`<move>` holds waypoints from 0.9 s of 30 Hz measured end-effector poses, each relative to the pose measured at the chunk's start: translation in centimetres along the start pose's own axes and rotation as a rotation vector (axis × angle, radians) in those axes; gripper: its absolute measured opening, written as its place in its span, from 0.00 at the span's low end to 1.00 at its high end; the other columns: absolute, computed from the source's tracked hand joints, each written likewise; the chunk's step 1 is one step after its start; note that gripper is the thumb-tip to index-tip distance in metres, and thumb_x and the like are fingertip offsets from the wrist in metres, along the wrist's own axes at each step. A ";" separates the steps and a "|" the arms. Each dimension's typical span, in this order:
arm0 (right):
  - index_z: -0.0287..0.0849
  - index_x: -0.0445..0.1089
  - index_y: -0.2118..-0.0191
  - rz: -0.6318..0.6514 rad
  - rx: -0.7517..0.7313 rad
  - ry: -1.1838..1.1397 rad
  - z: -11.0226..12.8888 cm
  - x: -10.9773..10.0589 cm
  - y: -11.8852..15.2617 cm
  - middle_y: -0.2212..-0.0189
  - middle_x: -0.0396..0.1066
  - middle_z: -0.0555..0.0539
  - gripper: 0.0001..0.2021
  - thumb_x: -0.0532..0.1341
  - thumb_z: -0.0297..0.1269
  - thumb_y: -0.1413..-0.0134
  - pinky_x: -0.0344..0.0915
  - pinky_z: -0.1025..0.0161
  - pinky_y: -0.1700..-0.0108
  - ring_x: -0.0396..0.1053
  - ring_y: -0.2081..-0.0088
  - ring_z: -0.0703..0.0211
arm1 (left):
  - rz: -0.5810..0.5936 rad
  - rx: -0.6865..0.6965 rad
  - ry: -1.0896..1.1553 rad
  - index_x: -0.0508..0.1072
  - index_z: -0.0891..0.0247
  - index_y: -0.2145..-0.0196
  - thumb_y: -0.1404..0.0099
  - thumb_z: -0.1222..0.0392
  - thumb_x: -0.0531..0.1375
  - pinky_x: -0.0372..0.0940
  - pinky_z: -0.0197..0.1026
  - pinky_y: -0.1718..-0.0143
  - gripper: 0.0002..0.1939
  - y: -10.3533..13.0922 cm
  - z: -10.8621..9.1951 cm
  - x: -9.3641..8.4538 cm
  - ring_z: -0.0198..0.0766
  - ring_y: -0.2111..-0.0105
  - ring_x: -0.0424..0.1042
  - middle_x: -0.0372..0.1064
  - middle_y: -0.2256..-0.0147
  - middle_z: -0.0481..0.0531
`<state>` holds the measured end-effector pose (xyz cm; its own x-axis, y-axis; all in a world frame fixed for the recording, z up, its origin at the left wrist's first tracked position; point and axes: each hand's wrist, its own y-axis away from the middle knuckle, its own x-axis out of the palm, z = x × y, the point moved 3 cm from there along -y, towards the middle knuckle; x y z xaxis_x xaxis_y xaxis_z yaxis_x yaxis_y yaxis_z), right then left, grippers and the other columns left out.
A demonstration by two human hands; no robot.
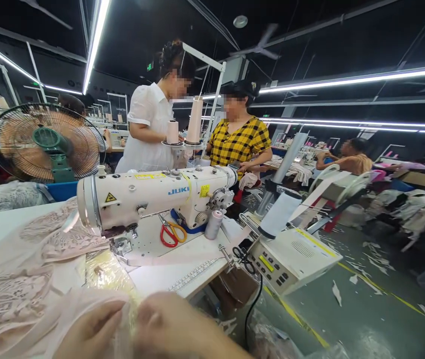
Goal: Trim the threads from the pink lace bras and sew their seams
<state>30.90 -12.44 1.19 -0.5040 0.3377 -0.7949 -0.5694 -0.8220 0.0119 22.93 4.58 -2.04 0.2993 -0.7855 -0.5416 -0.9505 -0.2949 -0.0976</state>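
Pale pink lace fabric (14, 294) spreads over the left of the white table and runs up to the needle area of a white sewing machine (152, 194). At the bottom of the view, my left hand (91, 329) pinches the edge of this fabric between thumb and fingers. Just to its right, my right hand (171, 324) is blurred, with its fingers curled by the same edge; what it holds is hidden. A yellowish plastic-covered piece (109, 271) lies beyond my hands, below the needle.
Red-and-orange-handled scissors (171, 233) and a grey thread spool (213, 225) lie behind the needle area. A control box (295, 257) is at the right, a fan (48, 142) at the left. Two people (150, 124) stand behind the machine.
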 end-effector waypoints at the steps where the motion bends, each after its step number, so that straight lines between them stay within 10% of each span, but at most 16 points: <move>1: 0.45 0.71 0.60 0.011 -0.041 -0.070 0.6 1.6 1.0 0.64 0.74 0.52 0.18 0.65 0.49 0.55 0.64 0.69 0.66 0.72 0.65 0.60 | 0.021 0.008 0.003 0.78 0.57 0.67 0.44 0.42 0.56 0.71 0.42 0.56 0.19 0.0 -0.2 0.3 0.47 0.61 0.76 0.78 0.65 0.50; 4: 0.39 0.67 0.54 -0.075 0.064 -0.106 0.8 5.4 2.3 0.58 0.72 0.41 0.28 0.69 0.42 0.65 0.66 0.59 0.59 0.70 0.58 0.47 | 0.080 0.070 -0.064 0.78 0.56 0.63 0.43 0.42 0.55 0.70 0.43 0.54 0.21 0.4 -0.8 1.0 0.46 0.58 0.75 0.77 0.61 0.50; 10: 0.41 0.66 0.68 -0.311 0.187 -0.436 -1.8 7.2 3.3 0.70 0.70 0.46 0.06 0.59 0.35 0.55 0.65 0.60 0.62 0.68 0.66 0.55 | -0.097 0.320 -0.374 0.73 0.53 0.53 0.36 0.46 0.50 0.70 0.45 0.53 0.19 1.5 2.0 -2.2 0.46 0.54 0.72 0.73 0.54 0.50; 17: 0.42 0.69 0.55 0.033 -0.055 -1.197 -1.6 9.1 5.1 0.57 0.71 0.42 0.37 0.68 0.63 0.72 0.59 0.54 0.46 0.68 0.53 0.48 | -0.037 0.467 -0.896 0.71 0.58 0.51 0.35 0.49 0.51 0.69 0.46 0.54 0.20 2.5 3.4 -4.2 0.48 0.52 0.70 0.68 0.49 0.56; 23: 0.42 0.72 0.55 0.227 0.078 -1.168 0.5 11.9 5.6 0.58 0.74 0.43 0.29 0.63 0.60 0.56 0.51 0.51 0.40 0.66 0.49 0.49 | 0.114 0.301 -0.950 0.67 0.65 0.47 0.33 0.54 0.48 0.64 0.52 0.49 0.21 2.2 0.0 -4.5 0.51 0.48 0.66 0.64 0.45 0.62; 27: 0.42 0.74 0.58 0.319 0.153 -1.137 -0.5 11.6 7.4 0.64 0.75 0.44 0.26 0.63 0.58 0.55 0.64 0.53 0.50 0.71 0.57 0.50 | 0.110 0.069 -0.925 0.64 0.68 0.45 0.33 0.61 0.45 0.65 0.50 0.53 0.21 -0.3 -0.2 -6.8 0.50 0.51 0.68 0.62 0.45 0.64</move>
<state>21.21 -14.84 -8.22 -0.8797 0.4043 0.2504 -0.3463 -0.9054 0.2455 21.15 9.93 1.85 0.0508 -0.0529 -0.9973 -0.9813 -0.1885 -0.0400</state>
